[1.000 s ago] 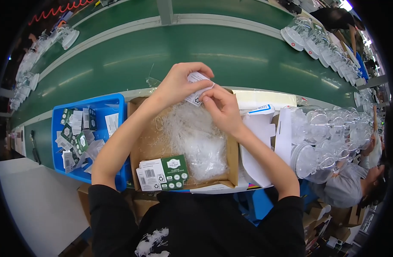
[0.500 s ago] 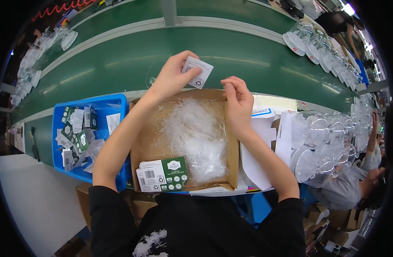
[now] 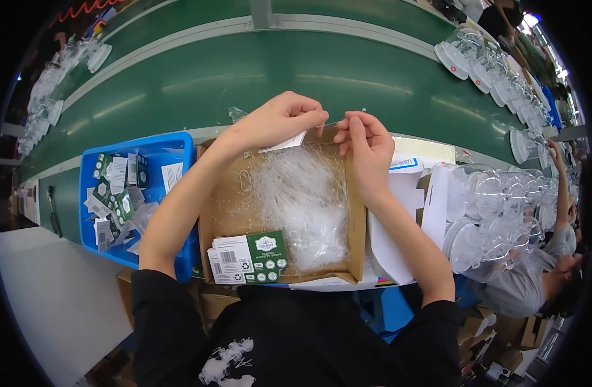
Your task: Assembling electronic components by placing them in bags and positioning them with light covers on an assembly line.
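Card has swung nearly edge-on since half a second ago, under the left hand, over the cardboard tray's far edge. Left fingers are bent in, gripping it (exact contact hidden). Right hand pinches a thin strand between thumb and forefinger, other fingers half curled; strand runs across to the left hand.

White lettering and round icons stand on the green card in the carton; white cards beside it carry a barcode and recycling arrows; blue lettering marks the white box; tags in the blue bin bear print too small to read
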